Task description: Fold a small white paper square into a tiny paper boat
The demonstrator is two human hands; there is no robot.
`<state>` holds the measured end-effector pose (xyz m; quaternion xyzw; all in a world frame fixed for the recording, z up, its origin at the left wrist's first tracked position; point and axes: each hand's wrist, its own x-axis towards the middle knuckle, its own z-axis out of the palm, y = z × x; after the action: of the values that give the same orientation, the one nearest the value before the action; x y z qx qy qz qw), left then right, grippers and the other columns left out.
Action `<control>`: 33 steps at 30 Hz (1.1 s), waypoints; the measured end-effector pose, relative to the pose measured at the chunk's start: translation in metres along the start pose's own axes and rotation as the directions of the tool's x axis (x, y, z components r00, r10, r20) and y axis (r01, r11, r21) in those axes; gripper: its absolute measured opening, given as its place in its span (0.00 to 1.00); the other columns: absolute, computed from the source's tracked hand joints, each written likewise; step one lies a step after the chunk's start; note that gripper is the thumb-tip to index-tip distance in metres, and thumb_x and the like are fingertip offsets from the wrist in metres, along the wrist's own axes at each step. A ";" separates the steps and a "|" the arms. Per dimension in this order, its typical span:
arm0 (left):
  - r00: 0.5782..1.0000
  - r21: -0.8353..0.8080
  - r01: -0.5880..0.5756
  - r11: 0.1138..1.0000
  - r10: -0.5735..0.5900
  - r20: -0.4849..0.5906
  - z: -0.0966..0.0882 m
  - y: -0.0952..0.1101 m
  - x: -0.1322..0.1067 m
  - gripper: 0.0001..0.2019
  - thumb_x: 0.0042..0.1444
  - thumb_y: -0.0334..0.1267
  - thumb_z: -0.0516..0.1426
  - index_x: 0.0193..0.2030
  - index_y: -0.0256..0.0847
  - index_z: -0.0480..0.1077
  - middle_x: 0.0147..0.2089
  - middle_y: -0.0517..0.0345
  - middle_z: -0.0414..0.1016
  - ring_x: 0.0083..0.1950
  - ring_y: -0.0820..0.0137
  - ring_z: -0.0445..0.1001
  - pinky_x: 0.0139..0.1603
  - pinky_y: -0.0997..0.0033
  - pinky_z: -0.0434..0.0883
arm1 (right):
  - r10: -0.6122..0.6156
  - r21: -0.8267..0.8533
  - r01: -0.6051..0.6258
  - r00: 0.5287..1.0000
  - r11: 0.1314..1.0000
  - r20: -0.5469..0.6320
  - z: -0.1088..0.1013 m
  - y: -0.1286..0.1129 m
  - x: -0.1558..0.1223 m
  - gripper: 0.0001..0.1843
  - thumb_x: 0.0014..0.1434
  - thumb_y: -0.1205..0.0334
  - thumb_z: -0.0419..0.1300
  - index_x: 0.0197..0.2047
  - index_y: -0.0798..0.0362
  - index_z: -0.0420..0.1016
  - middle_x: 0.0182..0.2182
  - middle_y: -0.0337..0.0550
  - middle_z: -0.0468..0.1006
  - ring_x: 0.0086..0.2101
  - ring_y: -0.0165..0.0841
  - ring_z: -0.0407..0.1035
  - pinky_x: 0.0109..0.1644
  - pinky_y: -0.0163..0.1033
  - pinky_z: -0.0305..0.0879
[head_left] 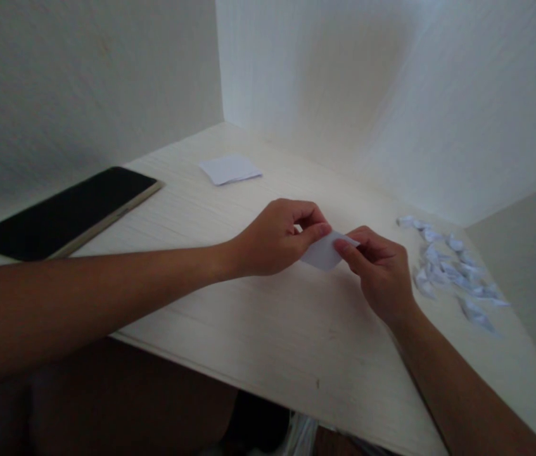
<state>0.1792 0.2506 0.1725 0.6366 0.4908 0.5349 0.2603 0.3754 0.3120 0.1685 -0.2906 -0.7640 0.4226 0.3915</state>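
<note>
A small white piece of paper [323,254] is held between both hands above the table. My left hand [280,237] pinches its upper edge between thumb and forefinger. With thumb and fingers closed, my right hand [382,266] grips the paper's right corner. Part of the sheet is hidden behind the fingers. Farther back lies a stack of white paper sheets [230,170], apart from both hands. To the right of my right hand, several twisted white paper pieces [443,269] lie in a loose heap.
A dark-screened phone or tablet [68,212] lies at the left, near the wall. The white table [249,342] meets walls at the left, back and right. Its front edge runs below my forearms, with dark things underneath.
</note>
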 end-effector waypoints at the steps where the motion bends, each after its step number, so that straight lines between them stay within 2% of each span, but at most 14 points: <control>1: 1.000 0.014 -0.010 1.000 0.011 -0.010 0.000 0.001 0.000 0.08 0.60 0.34 0.61 0.31 0.35 0.77 0.28 0.57 0.78 0.30 0.74 0.72 0.28 0.77 0.66 | -0.001 -0.005 0.001 1.000 1.000 0.002 0.000 0.000 0.000 0.09 0.60 0.58 0.69 0.29 0.52 0.80 0.23 0.33 0.66 0.24 0.25 0.56 0.26 0.35 0.54; 7: 0.999 0.062 -0.035 0.997 0.035 0.002 0.000 0.000 0.000 0.07 0.61 0.36 0.61 0.35 0.35 0.79 0.30 0.56 0.79 0.31 0.73 0.74 0.31 0.76 0.68 | 0.011 -0.016 -0.012 0.999 1.000 -0.033 0.000 0.003 0.001 0.10 0.61 0.58 0.69 0.29 0.52 0.79 0.21 0.31 0.64 0.23 0.25 0.53 0.26 0.35 0.51; 13: 1.000 0.055 -0.025 0.998 0.025 0.003 0.000 -0.002 -0.002 0.08 0.62 0.37 0.60 0.35 0.37 0.78 0.31 0.57 0.80 0.32 0.72 0.75 0.30 0.75 0.67 | 0.037 -0.002 -0.037 0.998 0.999 -0.051 -0.002 0.006 0.000 0.11 0.60 0.55 0.69 0.30 0.51 0.78 0.20 0.31 0.63 0.22 0.26 0.53 0.26 0.36 0.50; 16: 0.999 0.043 0.005 0.999 -0.007 0.048 -0.001 0.000 -0.001 0.08 0.61 0.38 0.61 0.34 0.37 0.78 0.31 0.57 0.80 0.32 0.72 0.75 0.31 0.75 0.68 | 0.048 0.007 -0.047 0.996 0.999 -0.074 -0.001 0.008 0.000 0.12 0.60 0.53 0.69 0.30 0.50 0.78 0.20 0.33 0.65 0.22 0.27 0.55 0.25 0.36 0.51; 20: 0.993 0.041 0.071 0.997 -0.074 0.090 0.000 0.001 0.002 0.10 0.58 0.37 0.62 0.27 0.37 0.74 0.25 0.61 0.75 0.27 0.75 0.69 0.29 0.75 0.64 | 0.068 0.023 -0.066 0.994 0.998 -0.087 -0.001 0.012 0.001 0.14 0.59 0.49 0.69 0.30 0.50 0.78 0.20 0.34 0.68 0.22 0.28 0.58 0.25 0.36 0.53; 23: 0.984 0.018 0.131 0.991 -0.132 0.121 -0.001 0.000 0.003 0.11 0.58 0.39 0.62 0.27 0.37 0.75 0.23 0.62 0.72 0.25 0.75 0.66 0.27 0.76 0.61 | 0.088 0.041 -0.084 0.992 0.996 -0.092 -0.001 0.013 0.002 0.15 0.58 0.49 0.69 0.29 0.50 0.78 0.20 0.34 0.69 0.22 0.28 0.59 0.25 0.35 0.54; 27: 0.957 0.022 0.195 0.981 -0.195 0.214 -0.002 -0.008 0.005 0.12 0.58 0.41 0.62 0.26 0.38 0.77 0.21 0.62 0.71 0.23 0.76 0.63 0.24 0.76 0.57 | 0.123 0.081 -0.115 0.987 0.990 -0.107 -0.002 0.014 0.002 0.14 0.58 0.51 0.70 0.29 0.50 0.79 0.18 0.32 0.67 0.21 0.26 0.56 0.25 0.35 0.53; 30: 0.950 0.021 0.222 0.975 -0.221 0.222 -0.002 -0.013 0.006 0.13 0.58 0.42 0.62 0.26 0.37 0.77 0.23 0.59 0.73 0.24 0.75 0.65 0.24 0.76 0.58 | 0.158 0.119 -0.145 0.981 0.982 -0.114 -0.001 0.015 0.004 0.14 0.56 0.51 0.71 0.28 0.51 0.79 0.17 0.31 0.66 0.20 0.25 0.55 0.25 0.35 0.52; 33: 0.942 0.006 0.249 0.969 -0.243 0.231 0.000 -0.016 0.006 0.12 0.58 0.42 0.62 0.28 0.38 0.78 0.26 0.57 0.77 0.27 0.73 0.70 0.27 0.75 0.63 | 0.188 0.164 -0.165 0.972 0.972 -0.138 0.000 0.016 0.005 0.14 0.55 0.51 0.72 0.27 0.51 0.78 0.16 0.31 0.65 0.19 0.25 0.55 0.24 0.35 0.52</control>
<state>0.1729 0.2626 0.1612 0.6249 0.5266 0.4266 0.3875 0.3741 0.3234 0.1566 -0.3585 -0.6685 0.4893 0.4304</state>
